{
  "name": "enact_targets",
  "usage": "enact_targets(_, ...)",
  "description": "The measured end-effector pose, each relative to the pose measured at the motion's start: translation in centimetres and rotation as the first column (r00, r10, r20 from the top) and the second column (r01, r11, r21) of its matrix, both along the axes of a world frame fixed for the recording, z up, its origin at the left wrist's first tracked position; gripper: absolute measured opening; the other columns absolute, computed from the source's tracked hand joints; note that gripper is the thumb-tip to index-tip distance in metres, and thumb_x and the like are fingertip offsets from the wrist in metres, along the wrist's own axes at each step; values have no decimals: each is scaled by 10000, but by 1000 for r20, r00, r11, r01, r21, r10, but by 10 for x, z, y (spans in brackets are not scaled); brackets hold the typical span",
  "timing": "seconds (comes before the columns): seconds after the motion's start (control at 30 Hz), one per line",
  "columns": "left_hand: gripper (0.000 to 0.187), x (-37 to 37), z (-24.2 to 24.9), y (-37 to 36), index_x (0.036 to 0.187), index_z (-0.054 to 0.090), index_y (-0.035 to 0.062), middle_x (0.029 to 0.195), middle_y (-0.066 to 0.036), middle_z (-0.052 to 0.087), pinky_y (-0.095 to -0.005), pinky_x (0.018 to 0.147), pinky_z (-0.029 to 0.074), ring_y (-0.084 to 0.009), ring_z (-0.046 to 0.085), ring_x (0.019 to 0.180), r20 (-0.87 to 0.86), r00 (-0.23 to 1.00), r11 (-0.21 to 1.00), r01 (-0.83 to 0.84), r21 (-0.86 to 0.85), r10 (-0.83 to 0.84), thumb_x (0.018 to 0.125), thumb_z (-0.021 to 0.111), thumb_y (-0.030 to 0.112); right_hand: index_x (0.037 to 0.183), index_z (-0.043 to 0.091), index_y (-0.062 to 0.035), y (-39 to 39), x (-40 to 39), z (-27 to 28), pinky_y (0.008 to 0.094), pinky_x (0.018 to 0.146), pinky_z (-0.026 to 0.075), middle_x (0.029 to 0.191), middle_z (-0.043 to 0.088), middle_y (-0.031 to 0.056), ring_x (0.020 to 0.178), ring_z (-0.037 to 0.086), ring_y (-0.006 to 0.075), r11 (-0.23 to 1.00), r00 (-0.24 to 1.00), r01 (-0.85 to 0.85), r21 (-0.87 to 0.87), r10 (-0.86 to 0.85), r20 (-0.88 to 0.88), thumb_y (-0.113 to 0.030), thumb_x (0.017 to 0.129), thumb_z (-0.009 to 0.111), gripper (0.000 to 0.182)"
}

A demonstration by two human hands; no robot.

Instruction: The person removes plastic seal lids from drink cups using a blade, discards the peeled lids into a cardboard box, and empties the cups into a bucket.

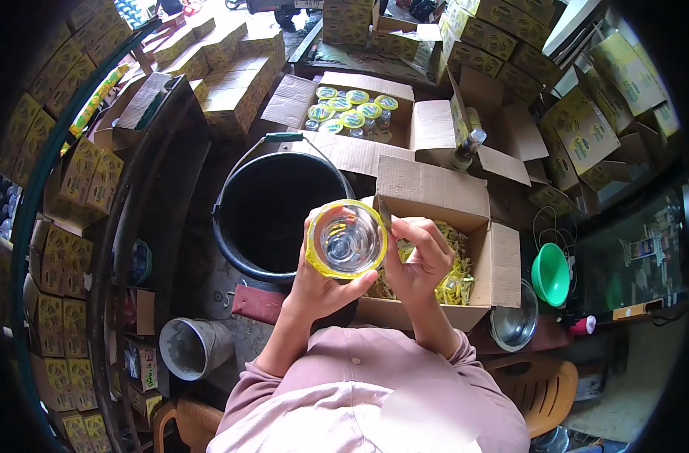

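My left hand (319, 291) is wrapped round a clear plastic cup (338, 243), its round mouth turned up toward me. A yellow film ring (312, 253) runs around the cup's rim. My right hand (418, 260) is closed in a pinch on a thin dark knife blade (385, 214), which stands right at the cup's right edge. Below my right hand, an open cardboard box (433, 185) holds many yellow film strips (459, 264). A black bucket (235, 253) with a wire handle stands just beyond my left hand.
Ahead, an open carton (367, 156) holds several yellow-lidded cups (352, 118). A green bowl (550, 275) and a clear bowl (514, 315) sit at right. A grey pail (196, 349) stands at lower left. Stacked printed cartons (238, 83) line the back and sides.
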State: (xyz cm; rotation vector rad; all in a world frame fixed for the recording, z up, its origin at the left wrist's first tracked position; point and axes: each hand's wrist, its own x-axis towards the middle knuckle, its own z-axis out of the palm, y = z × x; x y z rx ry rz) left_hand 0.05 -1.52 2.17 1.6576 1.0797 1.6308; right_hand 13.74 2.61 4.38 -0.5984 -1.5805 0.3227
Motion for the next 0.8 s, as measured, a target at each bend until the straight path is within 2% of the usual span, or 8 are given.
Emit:
enact_targets(0.2,726,-2,2,-2,1222,368,-1,1138,-117,406,-324,906,383,-212,468,1052,241,962,982,158,-100,-130,636,733,222,895,652,-16,1,3,4,224,535,456,713,606,88,605,583,134,997,998,-65,-36,64,-7,68,679,648,232)
enact_targets(0.33,731,-6,5,0,1220,373,-5,1123,-106,450,-319,917,375,-194,471,1057,198,955,968,240,-70,-223,620,728,214,906,655,-18,1,5,4,225,537,456,709,604,87,607,583,130,998,998,-52,-30,53,21,61,686,650,234)
enact_targets(0.43,746,-9,3,0,1229,362,-5,1117,-109,465,-319,915,378,-196,473,1058,253,925,946,313,-82,-284,618,723,226,900,653,-17,0,6,4,223,540,454,704,603,85,609,582,129,996,997,-69,-56,71,28,63,689,648,225)
enact_targets(0.63,798,-4,5,5,1260,293,5,1110,-137,467,-333,905,399,-213,475,1051,494,799,913,406,-21,-344,642,696,309,861,630,-4,-8,3,2,219,541,450,697,602,85,606,582,124,992,998,-43,-119,37,-55,73,676,659,202)
enact_targets(0.8,804,-4,1,7,1272,279,45,1105,-153,464,-331,893,407,-223,477,1049,563,730,889,457,20,-388,653,698,341,841,620,0,-19,1,2,221,532,453,698,605,93,598,586,126,993,998,2,-119,-9,-60,69,672,672,189)
